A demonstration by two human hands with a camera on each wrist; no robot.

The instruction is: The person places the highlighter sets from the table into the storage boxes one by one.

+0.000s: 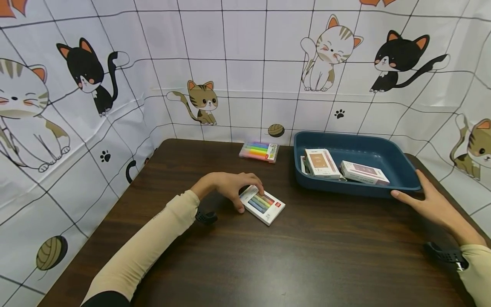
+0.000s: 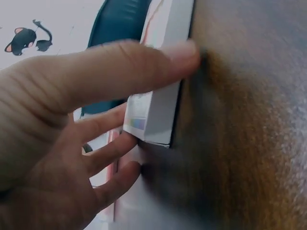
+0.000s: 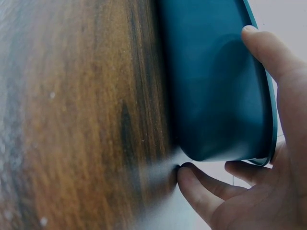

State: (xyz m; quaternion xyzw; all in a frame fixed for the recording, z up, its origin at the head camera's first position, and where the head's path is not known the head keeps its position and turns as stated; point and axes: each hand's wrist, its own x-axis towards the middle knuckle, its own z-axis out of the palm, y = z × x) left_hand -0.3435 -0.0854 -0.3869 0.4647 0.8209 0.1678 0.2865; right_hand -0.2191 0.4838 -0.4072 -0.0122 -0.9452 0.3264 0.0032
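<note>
My left hand [image 1: 234, 187] is at a white box of coloured sticks [image 1: 264, 205], which lies slantwise on the dark table. The thumb is along the box's near side and the fingers reach over its far side; some fingertips are hidden. In the left wrist view the thumb [image 2: 129, 67] crosses the box's side [image 2: 163, 112]. At the right, my right hand [image 1: 433, 202] holds the near right corner of a blue plastic bin [image 1: 353, 187]. Its thumb [image 3: 268, 48] lies on the rim, and the other fingers are round the bin's end.
Inside the bin are a white and tan box [image 1: 321, 163], a second pale box [image 1: 364, 172] and partly hidden small items. A clear pack of bright markers [image 1: 259, 152] lies near the back edge of the brown table [image 1: 291, 256]. A cat-print sheet [image 1: 245, 76] hangs behind.
</note>
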